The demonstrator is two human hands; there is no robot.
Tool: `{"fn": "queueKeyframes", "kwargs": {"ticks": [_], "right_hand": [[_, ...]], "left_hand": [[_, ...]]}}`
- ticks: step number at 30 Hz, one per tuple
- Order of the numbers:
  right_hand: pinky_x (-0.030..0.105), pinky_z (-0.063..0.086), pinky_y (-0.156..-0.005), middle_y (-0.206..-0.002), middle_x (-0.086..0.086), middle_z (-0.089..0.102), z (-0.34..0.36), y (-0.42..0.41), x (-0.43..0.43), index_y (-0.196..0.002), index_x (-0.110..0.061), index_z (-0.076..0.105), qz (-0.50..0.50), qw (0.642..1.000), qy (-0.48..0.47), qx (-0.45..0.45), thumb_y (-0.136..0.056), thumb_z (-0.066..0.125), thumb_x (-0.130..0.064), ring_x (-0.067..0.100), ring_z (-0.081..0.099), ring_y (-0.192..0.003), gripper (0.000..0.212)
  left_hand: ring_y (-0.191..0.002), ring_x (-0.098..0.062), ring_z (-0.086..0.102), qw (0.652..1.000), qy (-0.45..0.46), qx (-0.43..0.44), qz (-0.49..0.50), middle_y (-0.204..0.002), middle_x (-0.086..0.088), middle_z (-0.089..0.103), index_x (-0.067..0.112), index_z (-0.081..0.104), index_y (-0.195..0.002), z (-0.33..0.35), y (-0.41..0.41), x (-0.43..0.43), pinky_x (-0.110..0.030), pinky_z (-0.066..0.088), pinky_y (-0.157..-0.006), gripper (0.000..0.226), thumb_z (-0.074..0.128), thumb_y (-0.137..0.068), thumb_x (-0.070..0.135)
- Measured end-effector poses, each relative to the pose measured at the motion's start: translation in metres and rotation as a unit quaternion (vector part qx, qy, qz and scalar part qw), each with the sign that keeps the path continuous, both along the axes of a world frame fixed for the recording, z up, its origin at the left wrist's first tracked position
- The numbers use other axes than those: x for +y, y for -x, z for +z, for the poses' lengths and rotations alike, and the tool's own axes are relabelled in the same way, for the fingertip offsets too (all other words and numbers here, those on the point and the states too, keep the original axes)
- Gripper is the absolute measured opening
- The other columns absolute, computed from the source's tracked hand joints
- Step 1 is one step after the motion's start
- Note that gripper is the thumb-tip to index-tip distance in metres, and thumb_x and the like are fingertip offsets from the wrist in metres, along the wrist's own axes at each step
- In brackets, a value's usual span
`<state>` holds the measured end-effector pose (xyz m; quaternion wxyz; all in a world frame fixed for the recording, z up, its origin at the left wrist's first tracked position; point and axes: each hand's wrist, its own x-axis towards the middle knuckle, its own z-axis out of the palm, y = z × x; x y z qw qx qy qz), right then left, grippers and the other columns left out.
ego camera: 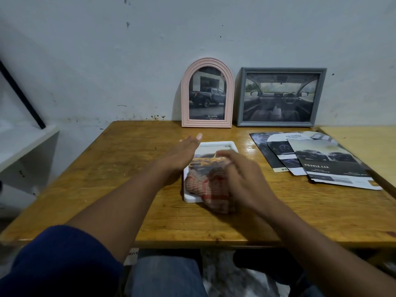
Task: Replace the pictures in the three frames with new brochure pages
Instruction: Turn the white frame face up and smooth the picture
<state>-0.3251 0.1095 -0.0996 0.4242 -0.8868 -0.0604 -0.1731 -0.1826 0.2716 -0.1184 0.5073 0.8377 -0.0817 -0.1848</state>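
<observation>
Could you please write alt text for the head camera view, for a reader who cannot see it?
A person's right hand presses a red checked cloth on a white frame lying flat on a wooden table, left hand open beside it. A pink arched frame and grey frame stand against the wall; brochure pages lie right.

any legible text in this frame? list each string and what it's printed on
"TOYOTA": bottom of the truck picture in the pink arched frame.
"DOUBLE CAB": front brochure page on the table.
"ADVANCED": top of the arch-cut page behind it, blurred, probable.
Fine print on the pages and under "TOYOTA": too small to read.
Grey frame, white frame: no text readable.
</observation>
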Motion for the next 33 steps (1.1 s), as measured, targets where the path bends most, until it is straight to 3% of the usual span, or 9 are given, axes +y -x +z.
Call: {"fn": "queueKeyframes", "kwargs": {"ticks": [1, 3, 8, 10, 12, 15, 21, 28, 33], "right_hand": [[0.021, 0.045, -0.080, -0.127, 0.001, 0.062, 0.001, -0.010, -0.010, -0.136, -0.017, 0.056, -0.023, 0.999, 0.022, -0.002, -0.103, 0.038, -0.023, 0.012, 0.055, -0.104, 0.038], [0.027, 0.044, -0.087, -0.133, 0.010, 0.059, -0.004, -0.030, -0.026, -0.139, -0.010, 0.052, -0.051, 0.995, 0.082, 0.027, -0.104, 0.038, -0.021, 0.021, 0.055, -0.113, 0.040], [0.044, 0.041, -0.104, -0.126, 0.016, 0.060, -0.032, -0.054, -0.036, -0.130, -0.007, 0.054, -0.065, 0.987, 0.131, 0.072, -0.105, 0.032, -0.028, 0.032, 0.053, -0.121, 0.039], [0.051, 0.041, -0.103, -0.129, 0.016, 0.057, -0.038, -0.059, -0.039, -0.130, -0.009, 0.052, -0.067, 0.979, 0.170, 0.085, -0.103, 0.024, -0.040, 0.035, 0.049, -0.127, 0.050], [0.055, 0.038, -0.106, -0.139, 0.017, 0.051, -0.044, -0.063, -0.043, -0.137, -0.007, 0.046, -0.062, 0.971, 0.212, 0.091, -0.097, 0.015, -0.052, 0.036, 0.042, -0.135, 0.067], [0.053, 0.030, -0.114, -0.149, 0.019, 0.042, -0.045, -0.064, -0.044, -0.143, -0.006, 0.040, -0.045, 0.965, 0.233, 0.107, -0.093, 0.010, -0.062, 0.033, 0.030, -0.145, 0.081], [0.046, 0.015, -0.122, -0.162, 0.018, 0.019, -0.034, -0.055, -0.034, -0.148, -0.004, 0.031, -0.016, 0.966, 0.225, 0.129, -0.107, 0.029, -0.032, 0.030, 0.007, -0.152, 0.050], [0.049, 0.018, -0.122, -0.160, 0.020, 0.023, -0.045, -0.063, -0.040, -0.143, -0.004, 0.038, -0.008, 0.972, 0.212, 0.105, -0.106, 0.028, -0.033, 0.031, 0.008, -0.152, 0.048], [0.042, 0.016, -0.123, -0.162, 0.016, 0.021, -0.051, -0.064, -0.042, -0.148, -0.006, 0.034, -0.010, 0.972, 0.215, 0.097, -0.106, 0.026, -0.035, 0.026, 0.006, -0.153, 0.052]], "left_hand": [[-0.155, -0.023, 0.014, 0.997, -0.039, -0.070, -0.013, -0.169, 0.005, 0.015, 0.039, 0.032, -0.155, 0.007, 0.010, 0.000, -0.042, 0.028, -0.103, 0.091, 0.042, -0.080, 0.089], [-0.156, -0.019, 0.005, 0.967, -0.131, -0.215, -0.047, -0.170, 0.006, 0.008, 0.034, 0.021, -0.160, 0.018, 0.035, -0.003, -0.048, 0.015, -0.121, 0.082, 0.039, -0.092, 0.076], [-0.156, -0.015, 0.006, 0.892, -0.268, -0.306, -0.197, -0.169, 0.006, 0.012, 0.035, 0.020, -0.160, 0.004, 0.095, -0.010, -0.044, 0.013, -0.123, 0.076, 0.042, -0.096, 0.069], [-0.154, -0.017, 0.016, 0.855, -0.311, -0.356, -0.214, -0.167, 0.003, 0.023, 0.036, 0.028, -0.158, -0.008, 0.097, -0.004, -0.039, 0.014, -0.123, 0.065, 0.035, -0.100, 0.065], [-0.152, -0.018, 0.024, 0.854, -0.311, -0.372, -0.190, -0.164, 0.003, 0.032, 0.037, 0.037, -0.155, -0.012, 0.095, 0.006, -0.037, 0.020, -0.122, 0.054, 0.031, -0.105, 0.056], [-0.150, -0.015, 0.026, 0.878, -0.278, -0.365, -0.133, -0.163, 0.006, 0.034, 0.038, 0.043, -0.151, -0.015, 0.099, 0.022, -0.034, 0.025, -0.117, 0.046, 0.029, -0.108, 0.047], [-0.155, -0.025, 0.017, 0.918, -0.282, -0.271, -0.061, -0.167, -0.008, 0.021, 0.026, 0.028, -0.158, -0.019, 0.070, 0.019, -0.045, 0.023, -0.123, 0.051, 0.022, -0.109, 0.041], [-0.156, -0.031, -0.001, 0.921, -0.343, -0.181, -0.034, -0.169, -0.015, -0.003, 0.012, 0.001, -0.162, -0.005, -0.011, -0.022, -0.047, 0.007, -0.125, 0.072, 0.026, -0.106, 0.049], [-0.156, -0.032, 0.000, 0.896, -0.395, -0.192, -0.068, -0.169, -0.015, 0.003, 0.012, 0.007, -0.162, 0.004, -0.046, -0.039, -0.047, 0.005, -0.125, 0.071, 0.025, -0.106, 0.051]]}}
